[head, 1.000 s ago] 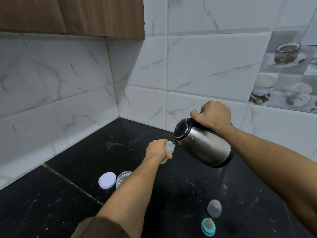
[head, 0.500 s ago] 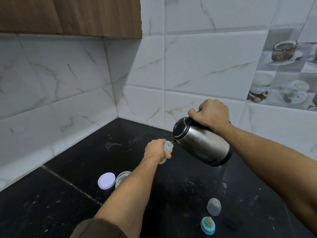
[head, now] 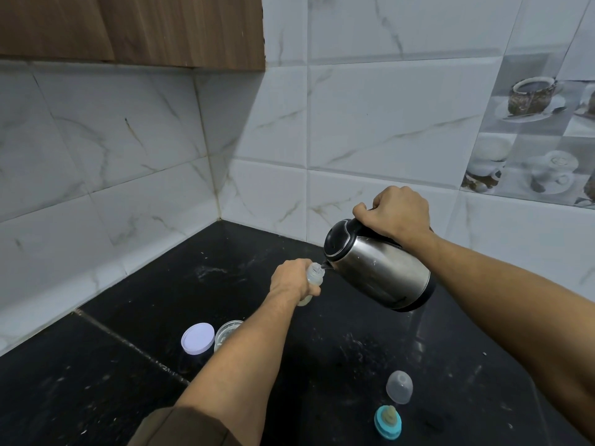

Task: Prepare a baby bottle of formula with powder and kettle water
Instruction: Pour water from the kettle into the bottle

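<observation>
My left hand [head: 291,278] is wrapped around a small clear baby bottle [head: 314,274], held above the black counter [head: 128,375]. A steel kettle [head: 380,273] with a black lid hangs tilted in my right hand [head: 394,214], which grips its handle. The spout touches the bottle's open mouth. The bottle's lower part looks whitish. Near the front edge lie the teal ring with its teat [head: 388,421] and a clear dome cap [head: 399,387].
A jar with a pale purple lid [head: 197,338] and an open clear container [head: 227,329] stand left of my left forearm. White tiled walls meet in a corner behind. A wooden cabinet [head: 128,27] hangs at the upper left.
The kettle and bottle hold almost the same pose, spout at the bottle's mouth. Only the view has shifted slightly.
</observation>
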Demonstrator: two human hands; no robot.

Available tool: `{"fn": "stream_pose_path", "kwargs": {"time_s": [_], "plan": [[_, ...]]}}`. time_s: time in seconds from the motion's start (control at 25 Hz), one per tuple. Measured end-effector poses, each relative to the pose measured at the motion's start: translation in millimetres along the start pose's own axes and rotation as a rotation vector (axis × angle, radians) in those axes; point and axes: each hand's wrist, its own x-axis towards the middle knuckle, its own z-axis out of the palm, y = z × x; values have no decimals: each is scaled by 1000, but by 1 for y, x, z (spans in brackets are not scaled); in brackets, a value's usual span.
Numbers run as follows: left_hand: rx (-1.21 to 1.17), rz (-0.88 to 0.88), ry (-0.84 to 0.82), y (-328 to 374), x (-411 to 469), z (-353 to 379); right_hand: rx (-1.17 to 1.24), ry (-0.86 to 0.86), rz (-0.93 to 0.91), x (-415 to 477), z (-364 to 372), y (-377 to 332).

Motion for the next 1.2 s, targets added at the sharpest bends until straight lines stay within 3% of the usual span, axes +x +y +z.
{"fn": "stream_pose_path", "kwargs": {"time_s": [0.44, 0.84, 1.2], "plan": [[-56, -3, 12, -1, 6, 1, 61, 25, 41, 0, 4, 10], [-300, -12, 103, -7, 16, 3, 399, 72, 408, -8, 18, 52], [-431, -28, -22, -25, 9, 42, 495, 23, 505, -34, 66, 82]]}}
